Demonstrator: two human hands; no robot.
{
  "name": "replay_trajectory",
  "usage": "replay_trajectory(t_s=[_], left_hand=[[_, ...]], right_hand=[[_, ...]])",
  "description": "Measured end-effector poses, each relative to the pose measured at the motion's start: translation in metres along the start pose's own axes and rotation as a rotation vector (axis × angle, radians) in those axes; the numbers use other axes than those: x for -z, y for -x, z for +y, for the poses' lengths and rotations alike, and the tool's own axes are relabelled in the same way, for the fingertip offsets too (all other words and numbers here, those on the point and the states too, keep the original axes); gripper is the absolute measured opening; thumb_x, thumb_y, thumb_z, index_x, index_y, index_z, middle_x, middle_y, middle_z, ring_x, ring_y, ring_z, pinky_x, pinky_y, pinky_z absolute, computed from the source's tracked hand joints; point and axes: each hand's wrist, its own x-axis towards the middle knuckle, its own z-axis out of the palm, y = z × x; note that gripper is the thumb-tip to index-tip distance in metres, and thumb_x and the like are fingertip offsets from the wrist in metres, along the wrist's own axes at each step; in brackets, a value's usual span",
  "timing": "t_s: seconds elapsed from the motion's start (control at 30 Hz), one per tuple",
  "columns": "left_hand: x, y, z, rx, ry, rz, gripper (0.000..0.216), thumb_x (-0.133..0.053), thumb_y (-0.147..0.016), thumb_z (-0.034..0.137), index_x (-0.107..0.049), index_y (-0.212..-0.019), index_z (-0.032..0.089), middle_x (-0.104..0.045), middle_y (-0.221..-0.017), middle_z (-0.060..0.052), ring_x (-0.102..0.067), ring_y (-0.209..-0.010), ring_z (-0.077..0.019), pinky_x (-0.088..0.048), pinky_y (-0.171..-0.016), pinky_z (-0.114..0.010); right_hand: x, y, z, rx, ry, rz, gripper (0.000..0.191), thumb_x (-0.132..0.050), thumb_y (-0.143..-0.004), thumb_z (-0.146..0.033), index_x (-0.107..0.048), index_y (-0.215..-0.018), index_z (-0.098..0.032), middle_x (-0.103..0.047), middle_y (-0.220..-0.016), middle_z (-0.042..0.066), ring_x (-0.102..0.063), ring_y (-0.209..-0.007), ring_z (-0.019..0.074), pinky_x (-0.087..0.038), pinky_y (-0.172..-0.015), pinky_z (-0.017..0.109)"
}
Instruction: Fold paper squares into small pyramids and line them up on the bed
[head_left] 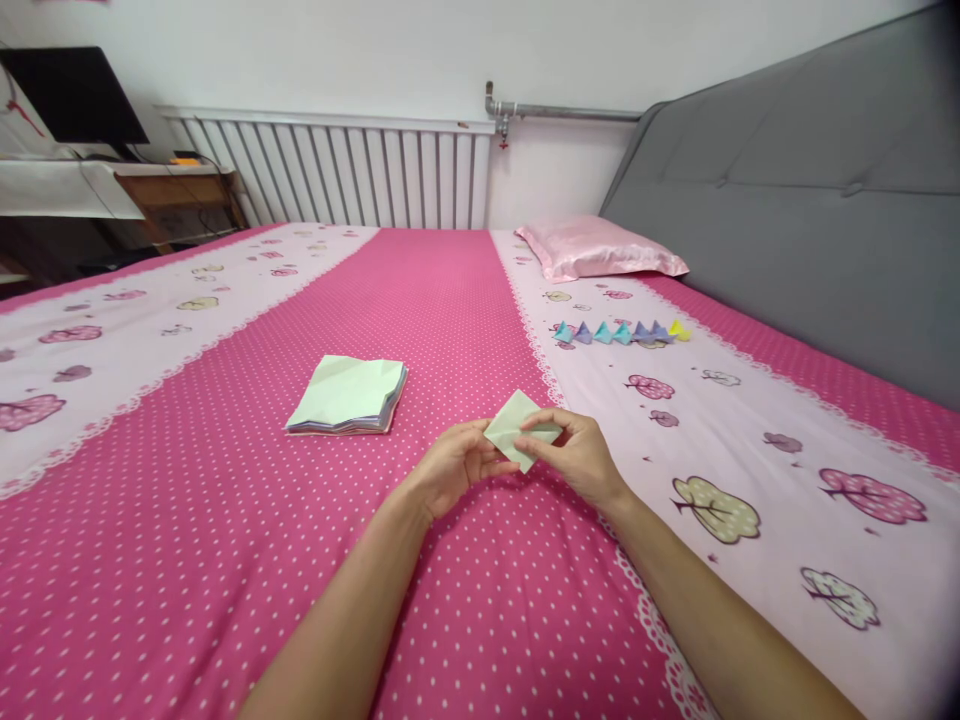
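Observation:
A small folded square of pale green paper [514,415] is held up over the bed, turned so a corner points away from me. My right hand [574,450] pinches its right side between thumb and fingers. At its left and lower edge, my left hand [461,462] supports it, fingers curled beneath and partly hidden. Left of my hands lies a stack of paper sheets [349,392] with a pale green sheet on top. Beyond my right hand, several small folded paper pieces [604,332] in teal, purple and yellow stand in a row.
The bed has a pink dotted cover [247,500] with pale printed bands. A pink pillow [600,248] lies at the back right, near a grey headboard [795,190]. Against the wall stands a white radiator [360,170]; a monitor [71,95] sits on a desk at far left.

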Motion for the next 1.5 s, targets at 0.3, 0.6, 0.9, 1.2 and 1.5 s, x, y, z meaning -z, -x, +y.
replay_trajectory(t_s=[0.3, 0.6, 0.9, 1.2, 1.5], left_hand=[[0.000, -0.006, -0.011, -0.132, -0.318, 0.174, 0.030, -0.073, -0.062, 0.032, -0.068, -0.076, 0.006, -0.065, -0.067, -0.008, -0.055, -0.057, -0.0100, -0.042, -0.058, -0.021], [0.003, -0.008, -0.011, -0.172, -0.380, 0.244, 0.034, -0.074, -0.058, 0.036, -0.069, -0.074, 0.007, -0.062, -0.060, -0.005, -0.050, -0.051, -0.0090, -0.035, -0.051, -0.021], [0.001, -0.005, -0.008, -0.201, -0.403, 0.285, 0.027, -0.074, -0.057, 0.033, -0.069, -0.066, 0.008, -0.061, -0.055, -0.003, -0.047, -0.048, -0.0083, -0.034, -0.051, -0.021], [0.002, -0.005, -0.007, -0.201, -0.363, 0.312, 0.026, -0.074, -0.056, 0.031, -0.069, -0.066, 0.008, -0.065, -0.062, -0.007, -0.053, -0.052, -0.0111, -0.038, -0.054, -0.022], [0.005, -0.007, -0.009, -0.193, -0.375, 0.342, 0.024, -0.073, -0.057, 0.029, -0.069, -0.064, 0.007, -0.062, -0.056, -0.006, -0.049, -0.048, -0.0092, -0.033, -0.049, -0.021]], right_hand=[[-0.006, 0.003, -0.006, 0.083, 0.054, 0.045, 0.026, -0.070, -0.063, -0.033, -0.065, -0.085, -0.019, -0.066, -0.083, 0.003, -0.061, -0.073, 0.0186, -0.048, -0.065, 0.029], [-0.004, 0.001, -0.007, -0.029, -0.203, -0.013, 0.041, -0.069, -0.065, -0.030, -0.058, -0.103, -0.020, -0.068, -0.078, 0.003, -0.063, -0.066, 0.0170, -0.051, -0.061, 0.028], [-0.001, 0.001, -0.008, -0.073, -0.247, -0.026, 0.044, -0.069, -0.067, -0.032, -0.055, -0.107, -0.019, -0.067, -0.075, 0.002, -0.064, -0.069, 0.0174, -0.051, -0.066, 0.030], [0.005, -0.002, -0.008, -0.048, -0.168, 0.052, 0.039, -0.070, -0.065, -0.033, -0.058, -0.099, -0.017, -0.066, -0.066, 0.000, -0.062, -0.062, 0.0143, -0.049, -0.065, 0.029], [0.006, -0.002, -0.011, -0.092, -0.198, 0.016, 0.037, -0.070, -0.066, -0.032, -0.057, -0.097, -0.017, -0.061, -0.058, -0.004, -0.058, -0.055, 0.0120, -0.047, -0.060, 0.026]])
